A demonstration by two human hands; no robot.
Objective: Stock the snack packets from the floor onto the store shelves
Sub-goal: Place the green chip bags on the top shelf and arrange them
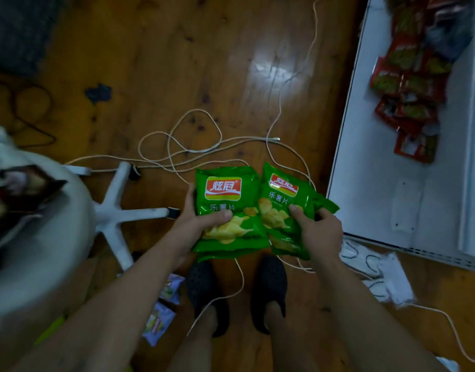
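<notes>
My left hand (196, 224) grips a small stack of green chip packets (227, 200), thumb across the front of the top one. My right hand (318, 229) grips a second stack of the same green packets (279, 202), thumb on the front and fingers curled round the right edge. Both stacks are held side by side above my feet, over the wooden floor. The white store shelf (365, 157) stands to the right, with red and green snack packets (408, 84) lying on it. Two lilac snack packets (161, 310) lie on the floor by my left foot.
A white chair (43, 237) with a star base (118, 210) stands at the left, a dark packet (19, 191) on its seat. White cables (193, 146) loop over the floor. White face masks (376, 272) lie below the shelf corner. A dark scrap (98, 92) lies farther off.
</notes>
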